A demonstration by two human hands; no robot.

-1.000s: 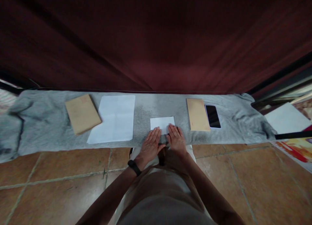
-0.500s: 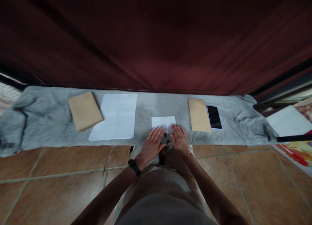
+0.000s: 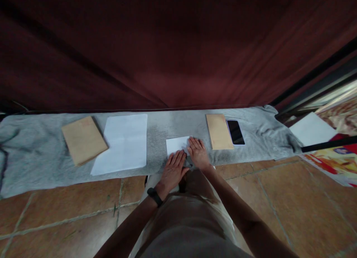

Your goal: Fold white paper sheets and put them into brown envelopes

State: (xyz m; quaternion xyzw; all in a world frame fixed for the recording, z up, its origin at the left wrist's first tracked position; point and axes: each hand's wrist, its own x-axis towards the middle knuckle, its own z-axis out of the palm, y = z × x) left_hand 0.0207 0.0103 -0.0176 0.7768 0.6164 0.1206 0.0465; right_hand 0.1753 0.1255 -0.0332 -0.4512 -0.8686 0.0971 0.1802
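Note:
A small white piece of paper, apparently folded (image 3: 176,143), lies on the grey cloth in front of me. My left hand (image 3: 174,168) rests flat on its near edge, fingers stretched out. My right hand (image 3: 198,152) lies flat over its right side, fingertips near the far right corner. Left of the folded paper is a stack of larger white sheets (image 3: 125,142). A brown envelope (image 3: 219,132) lies to the right of my right hand.
Several brown envelopes (image 3: 83,139) lie stacked at the left, overlapping the white sheets. A phone (image 3: 235,132) sits beside the right envelope. The grey cloth (image 3: 157,133) covers a narrow surface against a dark red curtain (image 3: 178,57). Another white sheet (image 3: 312,129) is at the far right.
My right hand has slid forward along the paper's right side, from its near edge to the far corner. My left hand stays at the near edge. The view has turned slightly.

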